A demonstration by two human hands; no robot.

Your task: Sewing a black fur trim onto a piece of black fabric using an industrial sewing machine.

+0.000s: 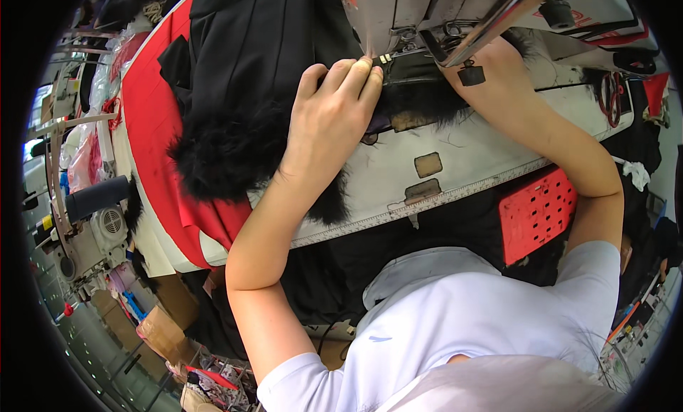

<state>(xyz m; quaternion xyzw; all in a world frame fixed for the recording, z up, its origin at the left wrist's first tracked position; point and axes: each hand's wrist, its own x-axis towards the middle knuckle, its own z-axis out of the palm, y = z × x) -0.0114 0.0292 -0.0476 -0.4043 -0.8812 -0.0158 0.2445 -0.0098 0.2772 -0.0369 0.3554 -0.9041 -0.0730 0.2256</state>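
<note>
1. Left grip (332,117), fingers bent, touches black fur-trimmed cloth (245,77) on the worktop (469,145); its hold I cannot tell.
2. Right grip (491,72) is partly hidden; opening I cannot tell.
3. Sewing machine (398,10) bears red lettering (573,18).

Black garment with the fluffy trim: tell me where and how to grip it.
Grip the black garment by its smooth part just beyond the fluffy trim, probably best from the left. Cloth there lies in long folds that should pinch easily, and that side is away from the sewing machine and left hand.
</note>
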